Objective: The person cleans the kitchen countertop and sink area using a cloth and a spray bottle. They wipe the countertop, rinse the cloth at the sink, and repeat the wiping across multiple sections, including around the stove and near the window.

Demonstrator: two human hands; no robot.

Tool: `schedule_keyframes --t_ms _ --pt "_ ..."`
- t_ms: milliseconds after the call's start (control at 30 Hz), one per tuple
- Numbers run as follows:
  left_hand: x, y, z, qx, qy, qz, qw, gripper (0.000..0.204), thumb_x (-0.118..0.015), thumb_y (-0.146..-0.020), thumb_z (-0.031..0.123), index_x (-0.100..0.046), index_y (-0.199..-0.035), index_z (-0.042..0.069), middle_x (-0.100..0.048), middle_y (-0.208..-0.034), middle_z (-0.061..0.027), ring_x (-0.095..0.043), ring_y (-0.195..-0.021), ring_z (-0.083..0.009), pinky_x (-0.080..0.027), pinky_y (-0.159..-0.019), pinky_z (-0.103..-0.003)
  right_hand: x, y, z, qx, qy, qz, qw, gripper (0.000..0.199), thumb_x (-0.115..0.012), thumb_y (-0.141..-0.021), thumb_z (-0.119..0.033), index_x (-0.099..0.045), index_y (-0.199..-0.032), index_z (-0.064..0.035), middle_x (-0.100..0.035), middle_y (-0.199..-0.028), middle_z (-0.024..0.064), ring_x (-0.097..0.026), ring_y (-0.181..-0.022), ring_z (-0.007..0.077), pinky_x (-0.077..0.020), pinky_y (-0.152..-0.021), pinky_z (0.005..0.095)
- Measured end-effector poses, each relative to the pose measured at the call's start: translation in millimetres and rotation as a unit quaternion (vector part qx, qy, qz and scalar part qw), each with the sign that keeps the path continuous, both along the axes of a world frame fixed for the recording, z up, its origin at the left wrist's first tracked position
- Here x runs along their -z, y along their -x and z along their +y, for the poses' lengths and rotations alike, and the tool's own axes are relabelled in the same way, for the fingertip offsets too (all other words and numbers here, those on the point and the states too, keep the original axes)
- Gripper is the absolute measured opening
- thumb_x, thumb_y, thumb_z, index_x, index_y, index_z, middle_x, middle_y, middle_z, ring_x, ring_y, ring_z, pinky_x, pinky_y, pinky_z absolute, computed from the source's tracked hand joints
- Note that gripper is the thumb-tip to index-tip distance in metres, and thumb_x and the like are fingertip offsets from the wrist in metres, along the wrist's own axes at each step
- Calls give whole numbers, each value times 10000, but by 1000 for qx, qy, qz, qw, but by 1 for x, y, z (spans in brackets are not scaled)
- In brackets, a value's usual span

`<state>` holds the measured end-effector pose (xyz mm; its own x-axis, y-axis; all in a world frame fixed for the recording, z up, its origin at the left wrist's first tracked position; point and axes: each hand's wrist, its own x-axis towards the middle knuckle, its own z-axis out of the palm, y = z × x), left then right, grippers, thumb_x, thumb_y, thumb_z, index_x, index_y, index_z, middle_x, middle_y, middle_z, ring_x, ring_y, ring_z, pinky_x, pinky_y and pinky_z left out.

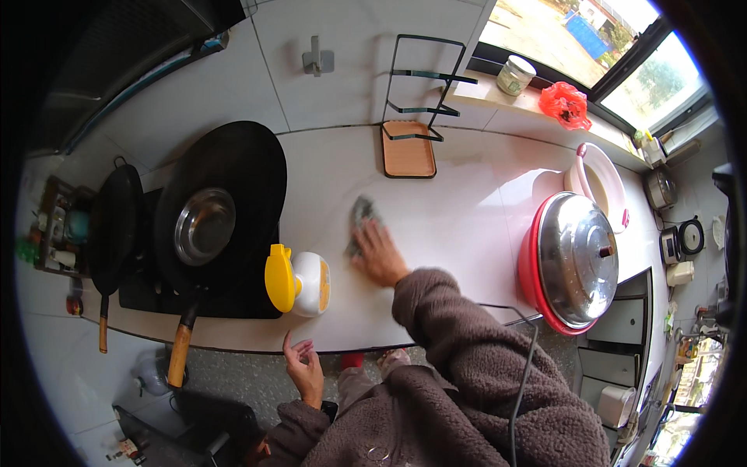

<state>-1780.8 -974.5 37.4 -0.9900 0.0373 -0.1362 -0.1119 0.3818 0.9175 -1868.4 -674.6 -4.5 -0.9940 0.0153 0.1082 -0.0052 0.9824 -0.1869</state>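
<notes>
A grey cloth [362, 208] lies bunched on the white countertop [467, 226]. My right hand [379, 251] holds it against the surface, palm down with the fingers over it. Near the counter's front edge, my left hand [306, 372] is raised with nothing in it, its fingers apart and loosely bent. Just beyond that hand stands a white bottle [313, 284] with a yellow top [282, 279]. At the back of the counter, a black wire rack [424, 75] rises from a wooden-bottomed tray [409, 148].
On the left, a black wok [249, 167] holding a metal bowl [205, 226] sits over the black stove; its handle [180, 350] overhangs the front edge. A smaller pan [113, 226] is beside it. A red basin [531, 268] under a metal lid [577, 257] and a pale basin [611, 175] stand right.
</notes>
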Motion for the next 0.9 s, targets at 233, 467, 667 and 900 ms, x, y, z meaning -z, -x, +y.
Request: schedule_keyframes --t_ms 233,467,667,900 --pt "-8 23 5 83 -12 6 996 622 -522 -839 -76 -352 -1421 65 -637 -1011 -140 -635 -938 -224 -504 -850 -335 -33 -135 -73 -76 39 -149 985 738 -391 -964 -532 -184 -1524 -99 -105 -1593 159 -97 -1475 300 -96 -1188 488" --pt "-20 27 -6 165 31 7 986 616 -539 -834 -76 -374 -1410 68 -644 -1006 -144 -637 -930 -232 -502 -842 -339 -17 -230 21 377 -16 -54 925 638 -448 -957 -390 -290 -1491 -79 -199 -1570 162 -176 -1454 332 -115 -1165 550" --pt "-19 22 -24 190 19 35 981 617 -527 -825 -85 -384 -1408 57 -643 -979 -142 -628 -886 -210 -498 -830 -331 4 -289 83 540 -8 28 841 651 -480 -942 -349 -249 -1493 -90 -268 -1527 193 -224 -1420 382 -188 -1150 532" --pt "-10 5 -34 160 1 56 986 647 -503 -809 -109 -360 -1422 41 -621 -955 -127 -614 -851 -193 -502 -801 -308 13 -327 111 490 25 157 857 460 -572 -872 -216 -508 -1304 -72 -475 -1358 160 -406 -1285 360 -324 -1072 478"
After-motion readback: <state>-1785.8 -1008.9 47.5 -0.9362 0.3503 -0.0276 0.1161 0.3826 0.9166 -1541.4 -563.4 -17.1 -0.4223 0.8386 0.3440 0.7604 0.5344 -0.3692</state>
